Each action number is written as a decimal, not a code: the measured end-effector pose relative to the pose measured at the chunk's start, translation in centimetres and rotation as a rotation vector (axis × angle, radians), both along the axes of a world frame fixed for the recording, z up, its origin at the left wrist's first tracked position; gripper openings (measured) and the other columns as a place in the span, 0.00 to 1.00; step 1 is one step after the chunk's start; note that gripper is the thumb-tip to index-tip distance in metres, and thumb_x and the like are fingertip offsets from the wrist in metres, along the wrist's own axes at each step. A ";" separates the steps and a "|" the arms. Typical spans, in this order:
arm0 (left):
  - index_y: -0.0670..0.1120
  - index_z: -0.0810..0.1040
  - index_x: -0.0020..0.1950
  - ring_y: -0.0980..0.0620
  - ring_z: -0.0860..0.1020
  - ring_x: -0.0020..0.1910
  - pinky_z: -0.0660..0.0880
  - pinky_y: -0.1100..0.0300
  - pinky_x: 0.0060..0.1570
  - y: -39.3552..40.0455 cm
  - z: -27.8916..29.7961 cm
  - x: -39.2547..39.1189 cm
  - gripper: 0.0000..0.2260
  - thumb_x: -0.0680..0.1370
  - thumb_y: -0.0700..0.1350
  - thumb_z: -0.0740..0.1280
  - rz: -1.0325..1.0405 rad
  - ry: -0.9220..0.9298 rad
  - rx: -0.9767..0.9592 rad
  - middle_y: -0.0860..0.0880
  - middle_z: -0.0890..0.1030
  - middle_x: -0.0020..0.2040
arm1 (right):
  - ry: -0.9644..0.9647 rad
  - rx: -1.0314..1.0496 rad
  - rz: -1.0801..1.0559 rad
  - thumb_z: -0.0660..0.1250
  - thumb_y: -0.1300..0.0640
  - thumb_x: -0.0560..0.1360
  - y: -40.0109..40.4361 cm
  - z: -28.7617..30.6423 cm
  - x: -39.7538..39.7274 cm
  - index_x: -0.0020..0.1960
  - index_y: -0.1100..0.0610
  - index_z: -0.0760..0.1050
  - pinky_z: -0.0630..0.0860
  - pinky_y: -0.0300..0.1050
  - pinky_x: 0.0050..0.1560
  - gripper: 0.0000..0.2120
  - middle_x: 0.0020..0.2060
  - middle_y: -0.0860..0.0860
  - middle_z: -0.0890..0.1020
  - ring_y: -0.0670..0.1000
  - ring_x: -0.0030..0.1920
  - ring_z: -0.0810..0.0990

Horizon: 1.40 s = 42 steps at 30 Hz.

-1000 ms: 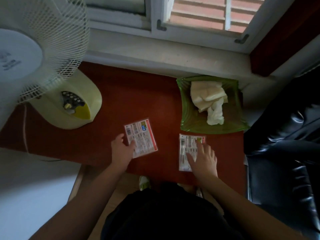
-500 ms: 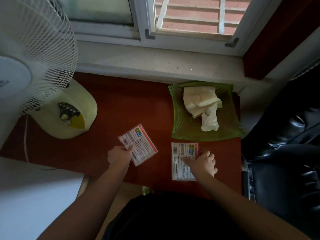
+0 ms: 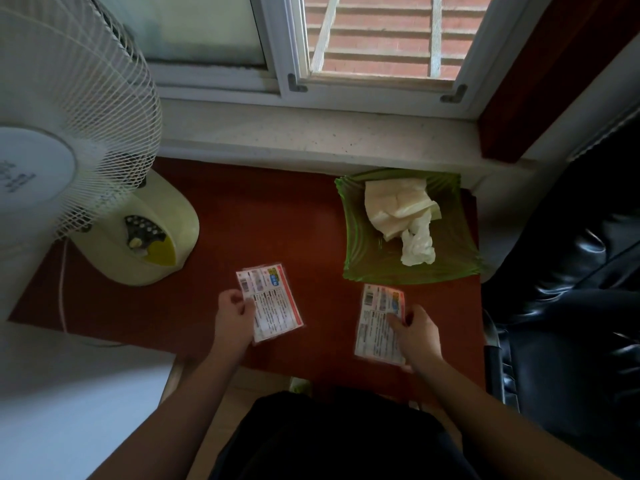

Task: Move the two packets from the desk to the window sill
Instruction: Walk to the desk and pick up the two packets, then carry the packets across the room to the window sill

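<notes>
Two packets (image 3: 273, 301) (image 3: 379, 323), flat, white, red-edged, printed labels

I am reaching both bare forearms forward over the desk (image 3: 277, 220). My left hand (image 3: 233, 318) is pinching one packet (image 3: 272, 301) by its left edge, and my right hand (image 3: 414, 332) is gripping the other packet (image 3: 377, 322) near the desk's front edge.
</notes>
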State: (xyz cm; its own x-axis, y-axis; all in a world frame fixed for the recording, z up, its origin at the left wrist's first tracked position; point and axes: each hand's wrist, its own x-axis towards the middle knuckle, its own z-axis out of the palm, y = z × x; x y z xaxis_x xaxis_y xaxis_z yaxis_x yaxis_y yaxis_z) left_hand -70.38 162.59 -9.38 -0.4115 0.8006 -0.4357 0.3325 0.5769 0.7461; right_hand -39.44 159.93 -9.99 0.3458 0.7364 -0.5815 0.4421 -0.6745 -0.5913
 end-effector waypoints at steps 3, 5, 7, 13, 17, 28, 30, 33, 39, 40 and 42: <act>0.42 0.67 0.71 0.43 0.82 0.52 0.80 0.45 0.51 -0.2 -0.6 -0.7 0.19 0.80 0.35 0.63 0.106 -0.247 -0.079 0.42 0.81 0.59 | 0.121 0.005 -0.078 0.70 0.54 0.76 -0.2 0.5 0.6 0.52 0.56 0.73 0.78 0.41 0.33 0.10 0.46 0.51 0.83 0.47 0.40 0.82; 0.42 0.74 0.66 0.42 0.82 0.53 0.80 0.46 0.50 -0.3 -0.7 -1.2 0.16 0.79 0.34 0.63 0.097 -0.318 -0.126 0.41 0.82 0.59 | 0.255 -0.009 -0.141 0.71 0.57 0.76 -0.5 0.9 0.3 0.55 0.57 0.75 0.77 0.39 0.31 0.10 0.47 0.51 0.84 0.47 0.41 0.83; 0.43 0.78 0.61 0.41 0.82 0.52 0.80 0.47 0.48 -0.5 -0.5 -1.7 0.12 0.78 0.34 0.64 0.068 -0.388 -0.143 0.42 0.83 0.56 | 0.427 -0.040 -0.224 0.70 0.61 0.76 -1.2 1.4 -0.5 0.55 0.59 0.78 0.81 0.42 0.32 0.08 0.47 0.54 0.85 0.51 0.42 0.85; 0.49 0.79 0.55 0.42 0.84 0.51 0.80 0.39 0.51 -0.7 0.8 -4.0 0.08 0.77 0.40 0.68 -0.110 -0.474 -0.195 0.44 0.84 0.54 | 0.698 -0.045 -0.479 0.71 0.62 0.75 -4.7 2.0 -3.8 0.57 0.63 0.78 0.80 0.65 0.54 0.12 0.50 0.61 0.86 0.63 0.49 0.86; 0.49 0.75 0.62 0.43 0.85 0.49 0.82 0.44 0.46 -0.4 2.2 -4.6 0.13 0.78 0.41 0.67 -0.298 -0.516 -0.250 0.43 0.84 0.54 | 0.834 0.048 -0.693 0.67 0.60 0.77 -7.5 2.7 -5.5 0.58 0.62 0.77 0.81 0.63 0.51 0.11 0.52 0.62 0.85 0.63 0.51 0.85; 0.45 0.77 0.61 0.45 0.84 0.53 0.82 0.51 0.45 -1.1 6.8 3.7 0.11 0.80 0.38 0.63 -0.887 -0.655 -0.353 0.42 0.85 0.54 | 0.828 0.439 -1.145 0.66 0.59 0.79 -18.6 7.4 -4.8 0.58 0.59 0.78 0.83 0.59 0.45 0.09 0.49 0.58 0.87 0.59 0.48 0.87; 0.45 0.77 0.61 0.44 0.84 0.53 0.82 0.50 0.44 -1.9 7.5 6.4 0.11 0.80 0.37 0.62 -0.979 -0.657 -0.386 0.42 0.85 0.54 | 0.797 0.497 -1.205 0.66 0.58 0.79 -21.3 8.3 -4.5 0.58 0.58 0.78 0.83 0.58 0.45 0.09 0.49 0.57 0.87 0.59 0.49 0.87; 0.46 0.78 0.59 0.45 0.85 0.51 0.82 0.50 0.43 -4.0 8.6 10.1 0.10 0.81 0.38 0.61 -1.106 -0.642 -0.430 0.43 0.86 0.51 | 0.738 0.568 -1.285 0.66 0.57 0.79 -25.7 9.1 -4.4 0.59 0.58 0.77 0.83 0.56 0.43 0.10 0.48 0.57 0.88 0.59 0.49 0.87; 0.43 0.77 0.60 0.41 0.84 0.52 0.82 0.43 0.48 -11.0 9.5 16.7 0.10 0.81 0.39 0.61 -1.384 -0.555 -0.539 0.39 0.85 0.53 | 0.672 0.640 -1.465 0.67 0.56 0.78 -36.0 10.0 -5.0 0.61 0.59 0.77 0.82 0.58 0.49 0.13 0.50 0.58 0.87 0.59 0.51 0.86; 0.43 0.77 0.59 0.40 0.84 0.52 0.82 0.43 0.49 -12.4 9.6 17.8 0.09 0.81 0.39 0.61 -1.430 -0.538 -0.554 0.38 0.85 0.52 | 0.658 0.650 -1.496 0.67 0.56 0.78 -37.9 10.1 -5.1 0.60 0.59 0.77 0.83 0.57 0.48 0.12 0.50 0.58 0.87 0.59 0.51 0.87; 0.43 0.78 0.59 0.40 0.85 0.51 0.81 0.42 0.50 -15.6 9.8 19.9 0.09 0.81 0.40 0.61 -1.530 -0.498 -0.568 0.38 0.85 0.53 | 0.643 0.668 -1.564 0.67 0.57 0.78 -41.9 10.2 -5.6 0.60 0.59 0.77 0.83 0.56 0.46 0.12 0.51 0.58 0.87 0.59 0.51 0.87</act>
